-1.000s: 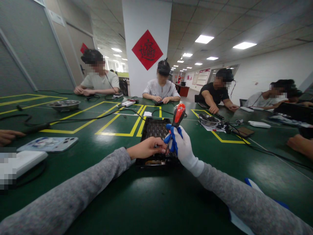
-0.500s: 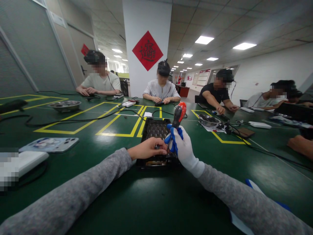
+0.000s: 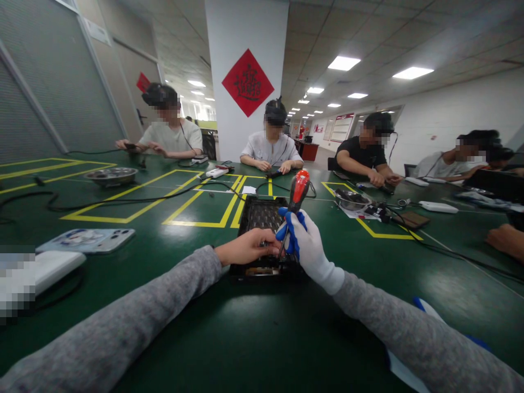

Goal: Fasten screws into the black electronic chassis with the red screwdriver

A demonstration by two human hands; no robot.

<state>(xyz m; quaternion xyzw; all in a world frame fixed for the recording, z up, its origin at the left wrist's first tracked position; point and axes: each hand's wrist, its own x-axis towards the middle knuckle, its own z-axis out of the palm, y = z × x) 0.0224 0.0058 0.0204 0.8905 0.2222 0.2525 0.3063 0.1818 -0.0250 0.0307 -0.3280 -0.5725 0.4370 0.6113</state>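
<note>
A black rectangular case (image 3: 244, 218) with rows of small recesses lies on the green table in front of me. My right hand (image 3: 308, 240), in a white and blue glove, grips a screwdriver (image 3: 299, 188) by its red and black handle. The handle points up, and the thin shaft runs down toward the near right part of the case. My bare left hand (image 3: 250, 246) rests over the case, its fingers closed together close beside the shaft. Whatever those fingertips pinch is hidden, as is the screwdriver's tip.
A phone (image 3: 85, 240) and a white box-shaped device (image 3: 57, 273) lie to my left. Metal bowls stand at far left (image 3: 111, 176) and right (image 3: 352, 200). Another glove (image 3: 409, 365) lies under my right forearm. Cables cross the table; several people sit around it.
The screwdriver handle has tipped slightly, while both my hands stay over the case. At the far left, a person has raised a small dark object from the table. My view has shifted a little.
</note>
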